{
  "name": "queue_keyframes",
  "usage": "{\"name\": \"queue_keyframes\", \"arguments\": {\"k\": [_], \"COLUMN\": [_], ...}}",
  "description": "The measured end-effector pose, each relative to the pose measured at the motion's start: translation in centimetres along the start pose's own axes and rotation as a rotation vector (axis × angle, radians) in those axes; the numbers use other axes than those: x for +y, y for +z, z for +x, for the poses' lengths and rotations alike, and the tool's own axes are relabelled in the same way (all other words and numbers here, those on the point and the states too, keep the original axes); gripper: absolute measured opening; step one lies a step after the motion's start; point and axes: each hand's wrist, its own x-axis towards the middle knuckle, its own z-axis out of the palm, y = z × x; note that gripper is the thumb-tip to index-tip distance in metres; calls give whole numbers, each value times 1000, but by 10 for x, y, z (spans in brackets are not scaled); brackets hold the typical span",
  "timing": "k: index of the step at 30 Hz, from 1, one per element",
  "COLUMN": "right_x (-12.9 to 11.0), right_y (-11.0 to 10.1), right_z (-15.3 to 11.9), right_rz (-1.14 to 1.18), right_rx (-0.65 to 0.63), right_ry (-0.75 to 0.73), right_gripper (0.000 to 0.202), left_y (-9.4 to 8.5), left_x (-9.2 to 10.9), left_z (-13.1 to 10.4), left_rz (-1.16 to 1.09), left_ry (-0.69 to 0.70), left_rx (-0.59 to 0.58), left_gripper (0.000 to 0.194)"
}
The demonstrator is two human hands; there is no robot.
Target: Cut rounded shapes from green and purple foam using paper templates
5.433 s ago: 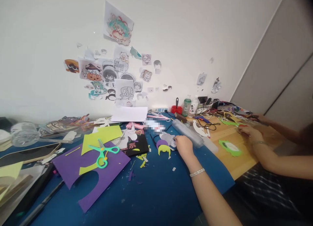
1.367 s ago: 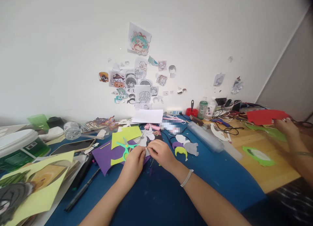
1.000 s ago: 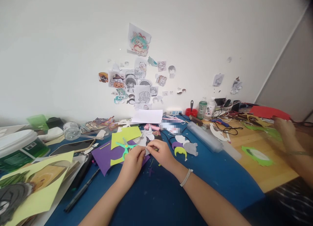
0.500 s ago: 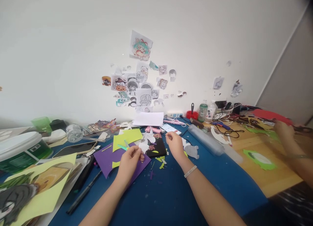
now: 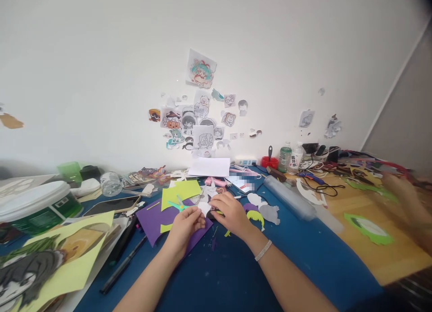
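Observation:
My left hand [image 5: 187, 223] pinches a small white paper cutout [image 5: 204, 208] between thumb and fingers. My right hand [image 5: 232, 215] is bent in from the other side, its fingertips closed at the cutout's right edge. Beneath and left of the hands lies a purple paper sheet [image 5: 151, 222], with a yellow-green sheet [image 5: 185, 190] overlapping its top. Teal scissors [image 5: 178, 204] rest on these papers by my left hand. Just right of my right hand are a yellow-green cut piece [image 5: 256, 219] and a grey-white cutout [image 5: 271, 213].
Pens [image 5: 123, 264], a phone [image 5: 111, 205] and a white-lidded tub [image 5: 37, 208] stand or lie leftward. A clear plastic roll [image 5: 288, 197] lies right, bottles [image 5: 285, 156] behind it. Another person's blurred hand [image 5: 398, 190] is over the wooden table [image 5: 357, 258] at right.
My right hand has moved left and slightly down to the white cutout, uncovering the yellow-green piece. My left hand still holds the cutout. The whole view has shifted a little.

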Motion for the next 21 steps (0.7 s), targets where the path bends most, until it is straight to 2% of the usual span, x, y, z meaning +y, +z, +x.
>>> {"name": "queue_keyframes", "arguments": {"k": [7, 12, 16, 18, 21], "right_x": [4, 2, 0, -1, -6], "right_y": [-1, -3, -5, -7, -10], "right_z": [-1, 0, 0, 0, 1], "right_rz": [87, 303, 565, 663, 728], "right_rx": [-7, -92, -180, -181, -151], "right_ry": [-9, 147, 324, 348, 305], "right_gripper": [10, 2, 14, 17, 15], "left_y": [-1, -5, -6, -5, -2], "left_x": [-2, -3, 1, 4, 6], "left_z": [2, 4, 4, 1, -2], "left_rz": [63, 134, 159, 160, 162], "left_ry": [-5, -15, -55, -90, -149], "left_rx": [-22, -64, -148, -193, -241], "left_gripper": [22, 21, 22, 21, 22]}}
